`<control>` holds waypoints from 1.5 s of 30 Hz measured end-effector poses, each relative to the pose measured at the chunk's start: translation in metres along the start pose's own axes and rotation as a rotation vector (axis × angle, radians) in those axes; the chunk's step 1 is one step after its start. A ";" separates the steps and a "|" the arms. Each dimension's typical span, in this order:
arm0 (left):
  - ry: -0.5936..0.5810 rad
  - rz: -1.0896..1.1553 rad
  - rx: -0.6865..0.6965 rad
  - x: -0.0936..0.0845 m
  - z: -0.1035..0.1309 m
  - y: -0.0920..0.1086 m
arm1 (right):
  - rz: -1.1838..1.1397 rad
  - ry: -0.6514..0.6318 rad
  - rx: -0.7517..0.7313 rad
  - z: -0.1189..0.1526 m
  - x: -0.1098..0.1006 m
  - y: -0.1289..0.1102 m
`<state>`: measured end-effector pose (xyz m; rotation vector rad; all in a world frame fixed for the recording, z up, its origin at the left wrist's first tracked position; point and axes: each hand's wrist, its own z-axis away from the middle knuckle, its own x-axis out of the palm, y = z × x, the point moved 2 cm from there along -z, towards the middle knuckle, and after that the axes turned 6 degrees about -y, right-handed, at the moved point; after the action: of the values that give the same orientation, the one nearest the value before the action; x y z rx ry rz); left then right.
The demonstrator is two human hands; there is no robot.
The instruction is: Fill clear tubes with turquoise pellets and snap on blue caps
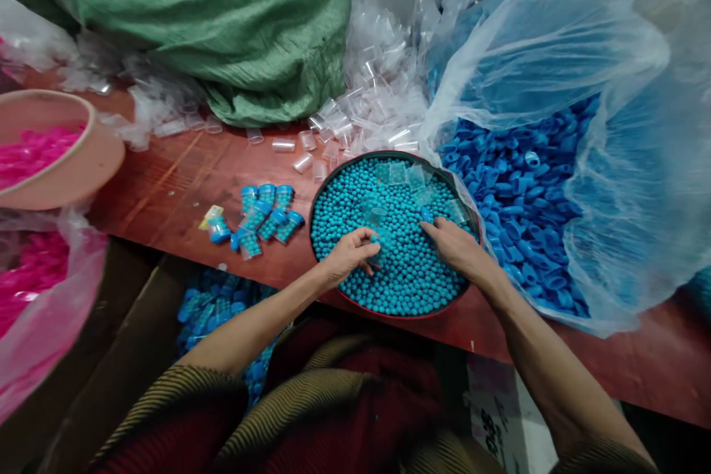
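A round tray point(411, 289) full of small turquoise balls sits at the table's front edge. Over its left part, my left hand point(355, 252) has its fingers curled round a clear plastic cup point(376, 226). My right hand point(447, 241) is over the right part of the tray, its fingertips pinching a small blue cap point(426, 215). Several clear cups point(398, 173) lie on the balls at the back of the tray. To the left, several ball-filled cups with blue caps point(266, 196) are grouped on the table.
An open plastic bag of blue caps point(527, 192) stands right of the tray. Loose clear cups point(366, 111) are heaped behind it, beside a green sack point(222, 22). A pink bowl point(100, 155) is at the left, and more filled cups point(211, 307) lie below the table edge.
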<state>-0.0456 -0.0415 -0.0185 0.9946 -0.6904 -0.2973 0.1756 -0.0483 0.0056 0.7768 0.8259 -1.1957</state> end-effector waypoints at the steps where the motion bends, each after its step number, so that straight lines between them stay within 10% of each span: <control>1: -0.025 0.033 -0.018 0.000 0.001 0.000 | -0.013 -0.017 -0.036 0.000 0.002 0.004; 7: -0.072 0.019 -0.043 0.003 0.006 0.001 | 0.038 0.029 -0.047 0.000 -0.007 0.011; 13: -0.052 -0.157 -0.029 0.007 0.004 -0.002 | -0.199 0.354 -0.074 0.011 -0.019 -0.016; 20: -0.028 -0.148 0.041 0.006 0.004 -0.002 | -0.822 0.394 -0.230 0.025 -0.006 -0.044; 27: -0.014 -0.254 0.087 0.005 0.004 -0.004 | -0.639 0.280 -0.250 0.035 -0.006 -0.035; 34: -0.032 -0.274 0.085 0.008 0.003 -0.003 | -1.055 0.305 -0.246 0.027 -0.002 -0.051; 45: -0.041 -0.232 0.134 0.014 0.007 -0.001 | -1.066 0.418 -0.213 0.025 0.004 -0.067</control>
<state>-0.0399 -0.0538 -0.0112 1.2022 -0.6391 -0.4800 0.1143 -0.0846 0.0092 0.3800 1.8113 -1.8442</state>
